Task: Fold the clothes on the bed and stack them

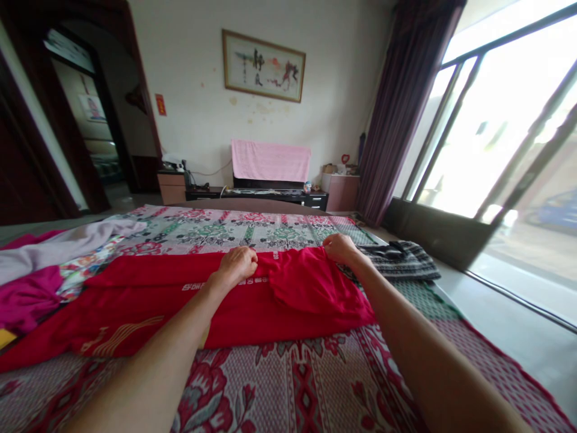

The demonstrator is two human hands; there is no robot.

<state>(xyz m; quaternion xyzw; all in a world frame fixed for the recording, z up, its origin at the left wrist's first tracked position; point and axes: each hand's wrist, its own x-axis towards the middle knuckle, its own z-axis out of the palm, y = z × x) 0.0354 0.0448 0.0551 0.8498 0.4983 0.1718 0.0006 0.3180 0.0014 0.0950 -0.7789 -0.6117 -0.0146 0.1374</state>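
A red garment [288, 322] with white lettering and yellow stripes lies across the patterned cloth [270, 385]. Its left part stretches toward the left edge of the view, and its right part is folded over in loose wrinkles. My left hand [240, 264] is closed on the far edge of the garment, near the middle. Farther right, my right hand [339, 248] pinches the same far edge near its right corner. Both arms reach forward over the garment.
Pink, grey and floral clothes [31, 294] are heaped at the left. A folded black-and-white patterned item [401, 261] lies right of my right hand. Beyond the cloth stand a low cabinet [207, 195] and a screen under a pink towel [270, 159].
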